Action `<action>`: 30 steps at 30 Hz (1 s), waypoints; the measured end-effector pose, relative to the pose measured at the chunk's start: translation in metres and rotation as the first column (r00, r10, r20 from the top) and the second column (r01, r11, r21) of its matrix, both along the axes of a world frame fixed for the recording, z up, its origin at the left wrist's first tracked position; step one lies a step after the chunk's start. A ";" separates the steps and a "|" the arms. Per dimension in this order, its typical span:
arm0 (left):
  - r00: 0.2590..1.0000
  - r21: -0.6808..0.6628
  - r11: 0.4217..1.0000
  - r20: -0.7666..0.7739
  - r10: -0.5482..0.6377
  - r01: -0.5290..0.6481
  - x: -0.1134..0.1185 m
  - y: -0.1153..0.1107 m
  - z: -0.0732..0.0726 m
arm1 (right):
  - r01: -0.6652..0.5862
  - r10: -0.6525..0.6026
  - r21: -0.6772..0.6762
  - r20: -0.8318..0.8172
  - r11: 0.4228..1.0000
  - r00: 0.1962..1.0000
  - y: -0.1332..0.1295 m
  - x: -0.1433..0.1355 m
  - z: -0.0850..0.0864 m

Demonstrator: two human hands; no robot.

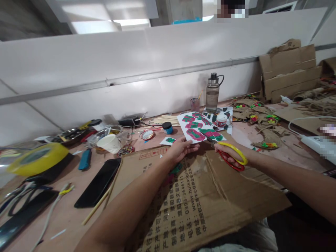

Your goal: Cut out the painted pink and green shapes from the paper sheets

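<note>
A white sheet of paper (pixel 187 130) painted with pink and green shapes is held at its lower edge by my left hand (pixel 183 151), thumb on top and fingers beneath. My right hand (pixel 228 156) grips a pair of scissors (pixel 243 158) with one yellow and one red handle loop. The scissor blades point left and meet the paper's lower right edge by a green and pink shape. Below both hands lies a flat piece of cardboard (pixel 223 210) with printed lettering. Green and pink painted bits show on it under my left wrist.
Behind the paper stand a water bottle (pixel 212 96), a paint jar (pixel 222 120) and a blue jar (pixel 167 128). On the left are a paper cup (pixel 109 143), a black phone (pixel 98 183) and yellow tape (pixel 39 157). Decorated cardboard pieces (pixel 267 136) and a white power strip (pixel 319 145) lie right.
</note>
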State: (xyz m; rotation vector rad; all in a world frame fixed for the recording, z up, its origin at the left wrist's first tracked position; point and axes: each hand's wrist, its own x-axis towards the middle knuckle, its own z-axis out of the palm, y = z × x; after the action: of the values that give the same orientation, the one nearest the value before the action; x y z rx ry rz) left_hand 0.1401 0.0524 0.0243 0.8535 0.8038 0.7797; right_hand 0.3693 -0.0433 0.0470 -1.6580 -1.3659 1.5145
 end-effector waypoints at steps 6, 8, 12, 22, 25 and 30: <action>1.000 -0.005 1.000 -0.006 -0.003 0.003 -0.001 -0.002 0.004 | 0.031 -0.032 0.060 0.019 0.998 0.999 0.001 -0.001 -0.002; 1.000 -0.005 1.000 0.000 -0.007 0.007 -0.001 -0.002 0.003 | 0.041 -0.043 0.075 0.024 0.996 0.999 0.003 -0.001 -0.002; 1.000 -0.008 1.000 0.018 -0.021 0.021 -0.001 0.001 -0.003 | 0.058 -0.060 0.071 0.031 0.996 0.998 0.004 -0.002 -0.001; 1.000 0.058 0.998 0.012 -0.011 0.010 0.002 0.003 -0.014 | 0.043 -0.042 -0.094 0.007 0.995 0.999 -0.008 -0.006 0.018; 1.000 0.057 0.998 0.016 -0.023 0.022 0.003 0.001 -0.013 | 0.049 -0.048 -0.047 0.031 0.998 0.998 -0.008 -0.007 0.018; 0.999 0.054 0.998 0.017 -0.036 0.035 0.003 0.000 -0.013 | 0.030 -0.030 -0.004 0.050 1.000 0.998 -0.003 -0.007 0.011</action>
State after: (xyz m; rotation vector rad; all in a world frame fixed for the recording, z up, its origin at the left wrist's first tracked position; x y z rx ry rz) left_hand 0.1431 0.0522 0.0117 0.9049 0.7533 0.7795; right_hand 0.3625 -0.0467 0.0583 -1.7218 -1.3586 1.4695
